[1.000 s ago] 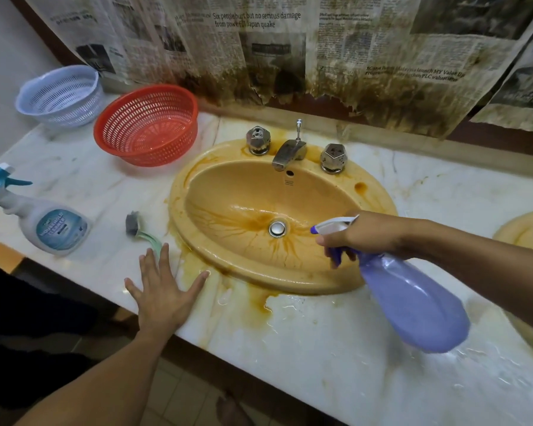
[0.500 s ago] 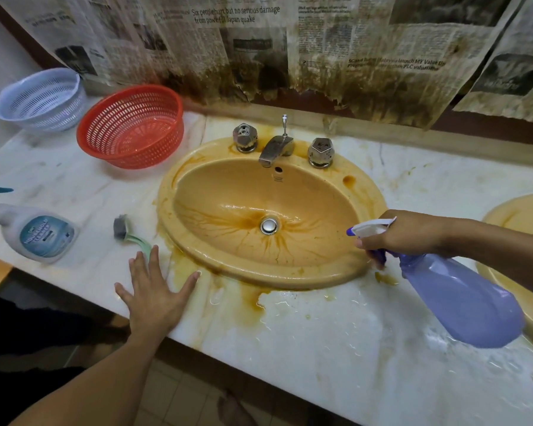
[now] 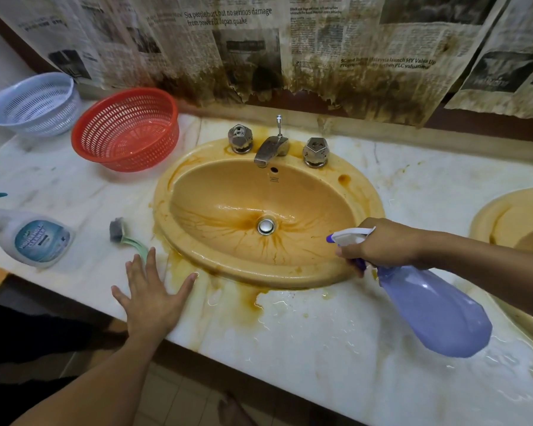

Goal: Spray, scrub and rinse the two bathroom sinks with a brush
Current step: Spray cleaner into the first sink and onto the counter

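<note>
Brush (image 3: pixel 126 239): left of sink (image 3: pixel 290 278), lying on tabletop (image 3: pixel 320 348); I judge it light, stiff, handle slippery; grip green handle. My left hand (image 3: pixel 150 298): front-left of sink, fingers spread flat. My right hand (image 3: pixel 379 244): sink's front-right rim, fingers clamped on spray bottle (image 3: pixel 434 315).

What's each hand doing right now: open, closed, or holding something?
Left hand: open, fingers spread flat on the countertop.
Right hand: closed around the purple spray bottle at its trigger head.

Left hand (image 3: pixel 150 298): bare up the forearm
Right hand (image 3: pixel 382 245): bare up the forearm
Foot (image 3: pixel 233 408): bare
Clothing (image 3: pixel 28 333): dark, lower left, details unclear
</note>
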`<state>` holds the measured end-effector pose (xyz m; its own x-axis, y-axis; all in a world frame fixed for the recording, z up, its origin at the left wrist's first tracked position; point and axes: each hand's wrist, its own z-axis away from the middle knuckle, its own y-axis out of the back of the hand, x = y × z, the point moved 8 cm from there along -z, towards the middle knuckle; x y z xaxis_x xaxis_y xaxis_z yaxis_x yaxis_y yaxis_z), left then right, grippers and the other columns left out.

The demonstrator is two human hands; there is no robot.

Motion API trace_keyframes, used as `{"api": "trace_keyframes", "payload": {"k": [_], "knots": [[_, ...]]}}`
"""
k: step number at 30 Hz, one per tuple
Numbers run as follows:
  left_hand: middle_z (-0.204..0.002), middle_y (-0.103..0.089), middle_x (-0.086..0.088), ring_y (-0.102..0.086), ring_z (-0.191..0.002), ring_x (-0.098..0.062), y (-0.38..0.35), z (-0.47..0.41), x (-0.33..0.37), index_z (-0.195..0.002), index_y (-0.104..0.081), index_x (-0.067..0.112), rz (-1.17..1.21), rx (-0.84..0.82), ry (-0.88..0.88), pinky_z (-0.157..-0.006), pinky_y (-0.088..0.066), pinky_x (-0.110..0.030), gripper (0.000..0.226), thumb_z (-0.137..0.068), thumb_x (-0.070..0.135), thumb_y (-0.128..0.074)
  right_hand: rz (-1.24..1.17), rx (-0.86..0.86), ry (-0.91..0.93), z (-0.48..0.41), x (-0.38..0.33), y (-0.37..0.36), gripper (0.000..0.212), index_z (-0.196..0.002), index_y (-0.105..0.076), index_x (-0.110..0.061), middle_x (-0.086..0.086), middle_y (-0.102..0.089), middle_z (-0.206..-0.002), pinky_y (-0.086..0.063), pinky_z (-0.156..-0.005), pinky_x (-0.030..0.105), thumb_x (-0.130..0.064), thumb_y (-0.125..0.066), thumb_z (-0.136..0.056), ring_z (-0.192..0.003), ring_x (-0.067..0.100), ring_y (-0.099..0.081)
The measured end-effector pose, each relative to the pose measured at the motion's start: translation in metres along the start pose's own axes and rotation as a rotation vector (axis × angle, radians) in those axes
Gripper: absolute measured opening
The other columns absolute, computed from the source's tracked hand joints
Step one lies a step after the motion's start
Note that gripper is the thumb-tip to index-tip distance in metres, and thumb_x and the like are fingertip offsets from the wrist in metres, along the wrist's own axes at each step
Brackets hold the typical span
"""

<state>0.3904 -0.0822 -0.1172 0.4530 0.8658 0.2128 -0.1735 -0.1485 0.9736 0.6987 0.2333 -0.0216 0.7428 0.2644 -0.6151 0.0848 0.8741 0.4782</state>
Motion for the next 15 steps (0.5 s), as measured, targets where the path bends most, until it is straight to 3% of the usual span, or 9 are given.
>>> {"api": "trace_keyframes", "payload": {"k": [2, 4, 7, 11, 15], "knots": [[-0.172, -0.003, -0.007, 0.002, -0.159, -0.025, 0.001, 0.000, 0.000, -0.161, 0.005, 0.034, 0.004, 0.004, -0.003, -0.122, 0.001, -0.065, 0.111, -0.074, 0.099, -0.017, -0.002, 0.061, -0.009, 0.001, 0.003, 0.002, 0.041, -0.054, -0.067, -0.028, 0.002, -0.066, -0.059, -0.044, -0.061, 0.023, -0.035, -0.065, -0.094, -0.049, 0.008, -0.052], [-0.172, -0.003, -0.007, 0.002, -0.159, -0.025, 0.001, 0.001, 0.000, -0.161, 0.005, 0.035, 0.009, 0.005, -0.001, -0.122, 0.001, -0.065, 0.110, -0.074, 0.099, -0.018, 0.028, 0.037, -0.041, 0.002, 0.009, -0.001, 0.033, -0.066, -0.062, -0.020, 0.003, -0.068, -0.061, -0.046, -0.061, 0.024, -0.038, -0.067, -0.092, -0.048, 0.008, -0.053], [-0.171, -0.004, -0.007, 0.002, -0.159, -0.024, 0.001, 0.001, 0.000, -0.161, 0.005, 0.035, 0.011, 0.009, -0.004, -0.122, 0.001, -0.065, 0.110, -0.074, 0.099, -0.017, 0.086, -0.006, -0.058, 0.005, 0.009, -0.001, 0.042, -0.071, -0.063, -0.011, 0.003, -0.064, -0.064, -0.050, -0.058, 0.025, -0.048, -0.070, -0.089, -0.054, 0.014, -0.059], [-0.172, -0.004, -0.007, 0.001, -0.159, -0.025, 0.001, 0.001, 0.001, -0.161, 0.004, 0.034, 0.008, 0.009, -0.005, -0.122, 0.000, -0.065, 0.111, -0.074, 0.099, -0.016, 0.211, 0.103, 0.052, 0.013, -0.001, 0.009, 0.047, -0.073, -0.048, -0.017, -0.001, -0.059, -0.065, -0.051, -0.064, 0.031, -0.058, -0.065, -0.091, -0.059, 0.019, -0.063], [-0.172, -0.005, -0.007, 0.001, -0.159, -0.026, 0.003, 0.001, 0.002, -0.161, 0.003, 0.034, 0.014, 0.012, -0.008, -0.122, 0.000, -0.066, 0.111, -0.074, 0.099, -0.018, 0.220, 0.238, 0.204, 0.029, -0.011, 0.003, 0.040, -0.071, -0.053, -0.024, -0.005, -0.061, -0.064, -0.047, -0.065, 0.033, -0.056, -0.062, -0.094, -0.065, 0.015, -0.059]]}}
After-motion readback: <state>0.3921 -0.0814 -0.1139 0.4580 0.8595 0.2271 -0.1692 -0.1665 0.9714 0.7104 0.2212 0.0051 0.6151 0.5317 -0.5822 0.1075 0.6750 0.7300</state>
